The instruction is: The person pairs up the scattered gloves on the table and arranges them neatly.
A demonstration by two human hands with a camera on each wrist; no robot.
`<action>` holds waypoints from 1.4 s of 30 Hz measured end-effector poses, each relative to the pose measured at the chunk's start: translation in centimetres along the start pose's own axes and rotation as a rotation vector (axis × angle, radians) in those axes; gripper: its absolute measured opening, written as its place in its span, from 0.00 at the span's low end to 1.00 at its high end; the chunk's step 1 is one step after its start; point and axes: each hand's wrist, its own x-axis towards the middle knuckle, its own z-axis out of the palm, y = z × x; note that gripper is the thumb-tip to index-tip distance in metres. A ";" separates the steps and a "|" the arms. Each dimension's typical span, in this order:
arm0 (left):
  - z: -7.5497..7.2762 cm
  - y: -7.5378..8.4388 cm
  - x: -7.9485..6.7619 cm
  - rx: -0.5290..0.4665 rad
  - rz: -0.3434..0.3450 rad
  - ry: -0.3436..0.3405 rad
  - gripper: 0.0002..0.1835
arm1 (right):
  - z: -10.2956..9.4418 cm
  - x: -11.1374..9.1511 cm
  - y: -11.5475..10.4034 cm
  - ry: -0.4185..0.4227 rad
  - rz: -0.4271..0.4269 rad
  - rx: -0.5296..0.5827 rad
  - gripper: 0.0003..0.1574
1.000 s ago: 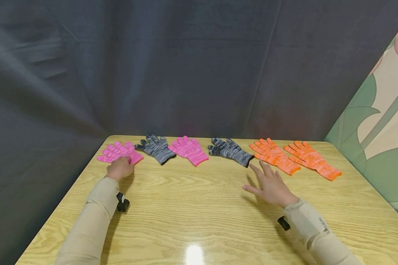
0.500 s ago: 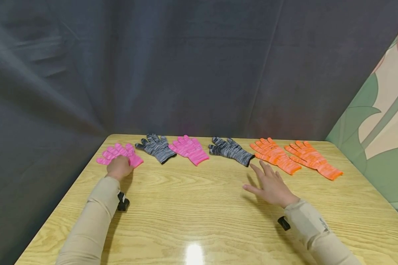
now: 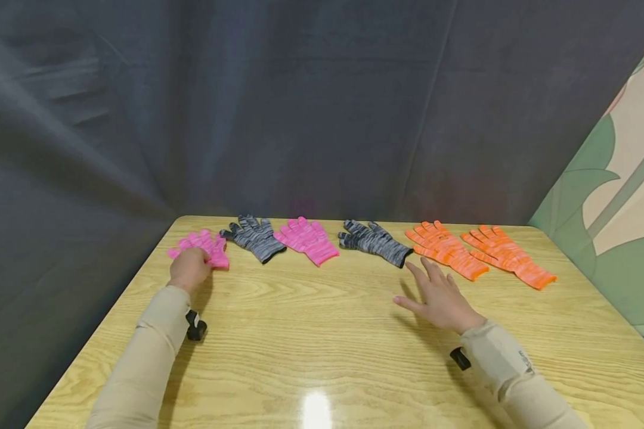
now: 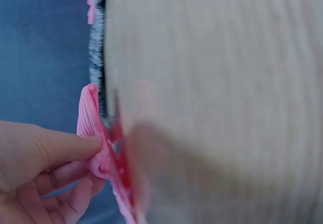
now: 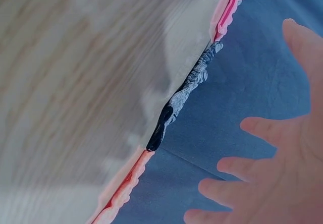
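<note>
At the far left of the table, my left hand [image 3: 189, 271] pinches a pink knit glove [image 3: 206, 243]. The left wrist view shows the thumb and curled fingers gripping bunched pink fabric [image 4: 90, 110], part of it raised off the wood. My right hand [image 3: 444, 304] holds nothing; its fingers are spread over the table in front of a grey-black glove [image 3: 377, 241] and an orange glove [image 3: 446, 250]. In the right wrist view that hand [image 5: 272, 158] appears at the right, palm showing, apart from the gloves.
Between the hands along the back lie another grey-black glove [image 3: 254, 238] and a second pink glove [image 3: 307, 239]. A second orange glove [image 3: 508, 256] lies at the right. Behind the wooden table [image 3: 300, 333] hangs a dark curtain [image 3: 311, 113]; a flower-patterned wall [image 3: 612, 196] stands at the right.
My left hand has closed on the leftmost pink glove, whose fabric is now bunched and drawn slightly with its cuff lifted. My right hand has stayed almost still.
</note>
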 end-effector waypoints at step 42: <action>-1.5 9.6 -10.0 0.031 0.477 -0.164 0.04 | -0.1 0.3 -0.8 -0.037 -0.029 0.025 0.56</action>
